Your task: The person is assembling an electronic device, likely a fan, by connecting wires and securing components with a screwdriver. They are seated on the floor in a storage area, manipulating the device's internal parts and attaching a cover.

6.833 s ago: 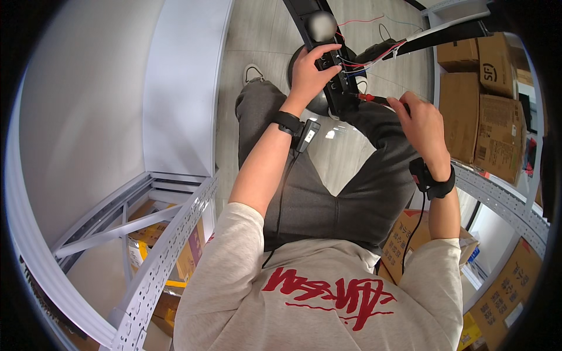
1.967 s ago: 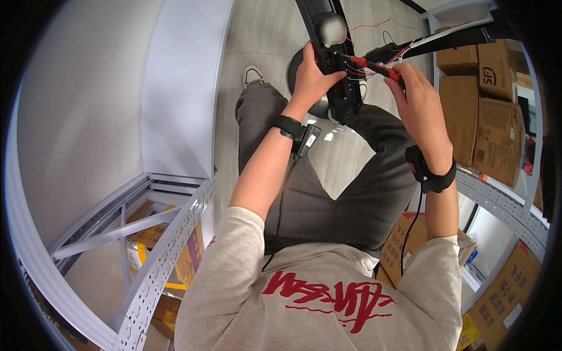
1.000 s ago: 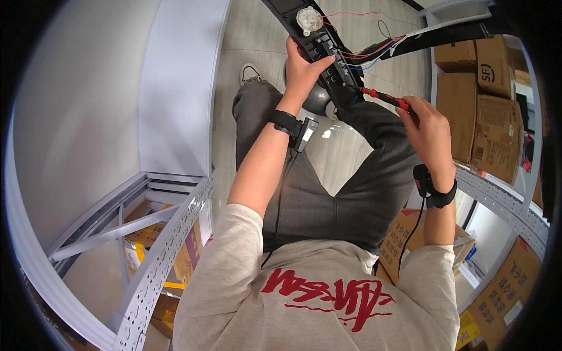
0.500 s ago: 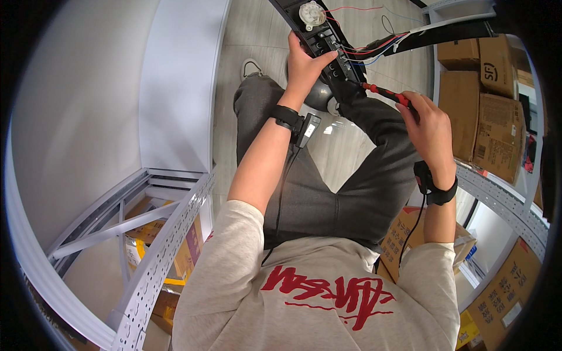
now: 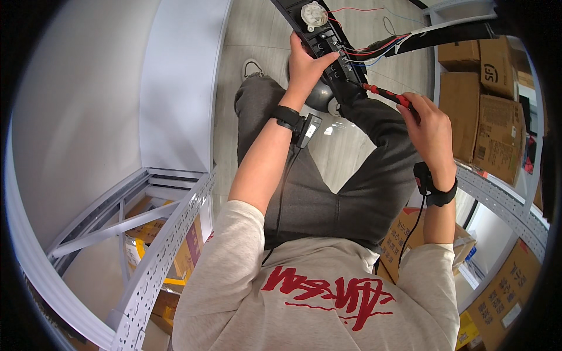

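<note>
A long black plastic panel (image 5: 346, 88) slants across the top middle, above my knees. Near its far end sits a round white plastic part (image 5: 314, 16) with a red wire. Several red, white and blue wires run from the panel into a black cable sleeve (image 5: 424, 36) at the right. My left hand (image 5: 308, 65) grips the panel by its left edge, thumb on top. My right hand (image 5: 430, 124) is closed round the handle of a red and black screwdriver (image 5: 384, 93). The screwdriver's tip points at the panel's near end; whether it touches a screw is too small to tell.
Cardboard boxes (image 5: 496, 130) fill a metal shelf on the right. To the left stand a white panel (image 5: 178, 82) and a perforated metal rack (image 5: 158, 251) with more boxes. A dark rounded object (image 5: 319, 96) lies under the black panel, between my legs.
The black panel and my left hand have shifted very slightly to the right and nearer. The screwdriver and my right hand stay almost where they were.
</note>
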Action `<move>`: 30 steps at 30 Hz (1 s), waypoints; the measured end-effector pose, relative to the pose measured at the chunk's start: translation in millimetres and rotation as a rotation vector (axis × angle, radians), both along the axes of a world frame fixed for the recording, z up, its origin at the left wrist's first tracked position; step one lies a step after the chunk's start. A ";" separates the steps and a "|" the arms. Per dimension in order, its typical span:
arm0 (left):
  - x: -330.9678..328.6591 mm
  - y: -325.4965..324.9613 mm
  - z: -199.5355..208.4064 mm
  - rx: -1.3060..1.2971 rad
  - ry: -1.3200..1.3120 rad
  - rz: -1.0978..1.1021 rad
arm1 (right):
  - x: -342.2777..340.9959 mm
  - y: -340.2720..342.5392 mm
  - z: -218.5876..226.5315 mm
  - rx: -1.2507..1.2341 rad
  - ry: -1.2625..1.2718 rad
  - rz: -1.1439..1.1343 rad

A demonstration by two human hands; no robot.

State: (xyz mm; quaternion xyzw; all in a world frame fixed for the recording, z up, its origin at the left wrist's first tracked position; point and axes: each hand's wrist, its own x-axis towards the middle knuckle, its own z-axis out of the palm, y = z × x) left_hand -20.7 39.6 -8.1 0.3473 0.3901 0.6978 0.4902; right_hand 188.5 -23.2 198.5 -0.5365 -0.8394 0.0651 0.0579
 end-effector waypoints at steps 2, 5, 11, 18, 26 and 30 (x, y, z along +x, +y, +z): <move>-0.5 -0.1 1.1 -0.004 0.007 -0.002 | -1.5 -0.1 1.6 0.002 -0.016 0.006; -0.9 0.6 -0.8 0.008 0.020 -0.002 | -2.0 -0.4 2.8 -0.003 -0.014 0.001; 0.4 0.5 -2.6 0.015 0.024 0.000 | 2.3 1.1 2.5 -0.064 0.015 -0.026; -0.3 -0.3 -2.8 0.016 0.088 0.000 | -6.3 4.4 7.9 0.102 -0.128 0.212; 0.0 -0.3 -8.1 -0.006 0.131 -0.023 | -3.9 12.7 5.4 0.054 -0.156 0.203; 0.2 -1.7 -4.6 -0.038 0.143 -0.067 | -1.5 12.6 4.8 -0.026 -0.137 0.129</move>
